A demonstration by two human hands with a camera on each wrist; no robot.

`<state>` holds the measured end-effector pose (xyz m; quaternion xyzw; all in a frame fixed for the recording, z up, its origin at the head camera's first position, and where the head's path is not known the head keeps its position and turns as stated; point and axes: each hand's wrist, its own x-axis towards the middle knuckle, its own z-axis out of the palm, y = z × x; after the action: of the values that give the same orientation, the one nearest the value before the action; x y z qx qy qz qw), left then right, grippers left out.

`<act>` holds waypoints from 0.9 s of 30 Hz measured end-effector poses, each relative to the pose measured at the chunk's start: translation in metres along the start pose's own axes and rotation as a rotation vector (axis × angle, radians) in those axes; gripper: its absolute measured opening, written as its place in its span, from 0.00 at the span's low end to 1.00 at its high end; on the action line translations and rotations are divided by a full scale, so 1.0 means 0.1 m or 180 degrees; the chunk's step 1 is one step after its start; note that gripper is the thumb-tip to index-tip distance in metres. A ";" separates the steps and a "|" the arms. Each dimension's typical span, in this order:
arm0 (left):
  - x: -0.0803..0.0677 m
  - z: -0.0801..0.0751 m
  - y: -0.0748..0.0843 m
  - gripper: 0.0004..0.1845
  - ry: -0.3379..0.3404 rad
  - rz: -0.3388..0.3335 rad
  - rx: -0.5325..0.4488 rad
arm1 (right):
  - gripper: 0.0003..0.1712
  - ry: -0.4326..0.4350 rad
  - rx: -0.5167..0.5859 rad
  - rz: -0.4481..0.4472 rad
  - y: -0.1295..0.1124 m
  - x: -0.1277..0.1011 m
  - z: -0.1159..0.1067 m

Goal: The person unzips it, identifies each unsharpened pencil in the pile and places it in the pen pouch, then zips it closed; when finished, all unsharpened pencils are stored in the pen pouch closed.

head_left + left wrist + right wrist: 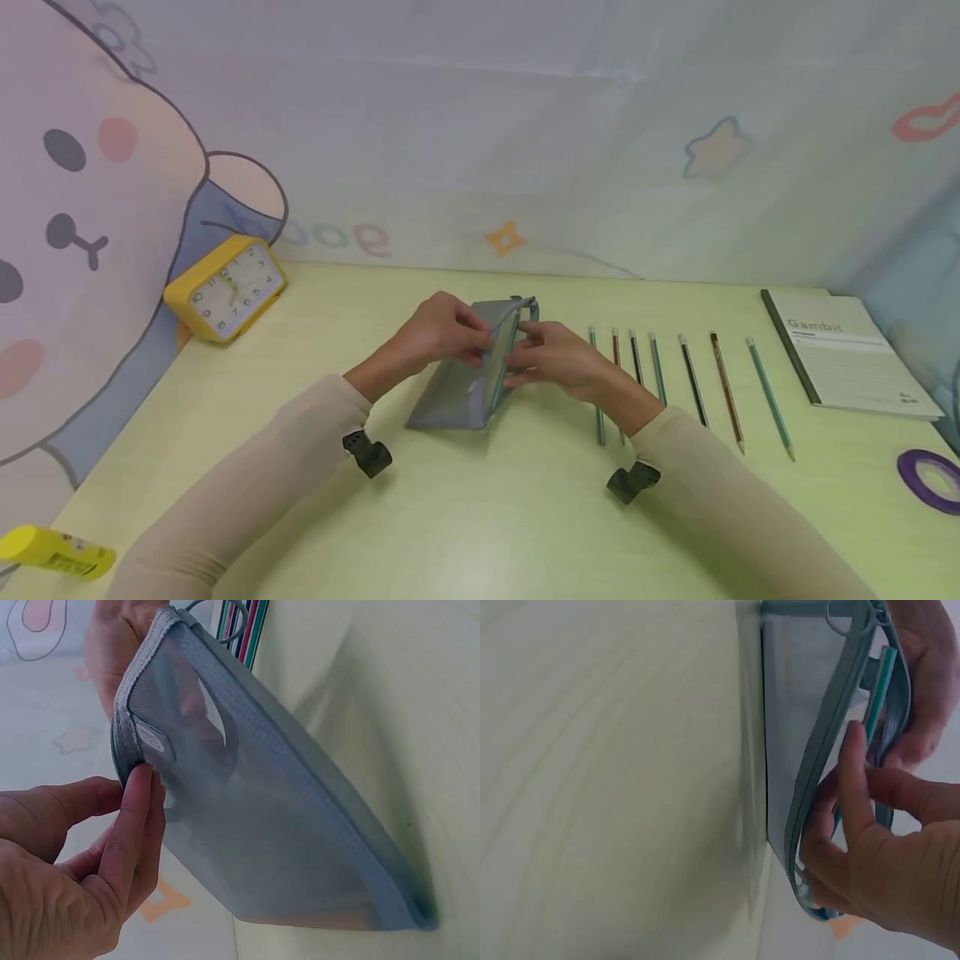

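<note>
Both hands pinch the grey mesh pencil case (468, 371) standing on the counter (480, 517) left of the pencil row (690, 387): left hand (442, 333) and right hand (551, 358) hold its open rim. If either pinch slackens, the mouth could sag shut and the teal pencil (877, 682) inside might catch the zipper.

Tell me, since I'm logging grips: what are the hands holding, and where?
Both hold the grey mesh pencil case by its open zipper edge: left hand one lip, right hand the other.
</note>
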<state>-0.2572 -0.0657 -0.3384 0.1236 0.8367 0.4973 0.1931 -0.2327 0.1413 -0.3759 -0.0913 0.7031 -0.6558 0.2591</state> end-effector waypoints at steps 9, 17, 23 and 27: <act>0.01 0.01 0.01 0.08 -0.0023 -0.0029 -0.0145 | 0.37 0.0290 -0.0347 0.0140 -0.04 0.14 0.22; -0.02 -0.01 0.02 0.08 -0.0015 0.0031 -0.0111 | 0.45 0.0333 -0.0474 0.0231 -0.07 0.14 0.23; -0.03 -0.02 0.04 0.07 -0.0001 0.0032 -0.0066 | 0.47 0.0388 -0.0592 0.0172 -0.13 0.00 0.15; -0.03 -0.02 0.04 0.08 -0.0015 0.0053 -0.0065 | 0.44 0.0388 -0.0749 0.0123 -0.18 -0.11 0.06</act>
<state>-0.2551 -0.0662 -0.3337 0.1298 0.8301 0.5071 0.1921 -0.2245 0.1390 -0.3556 -0.0675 0.7913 -0.5681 0.2160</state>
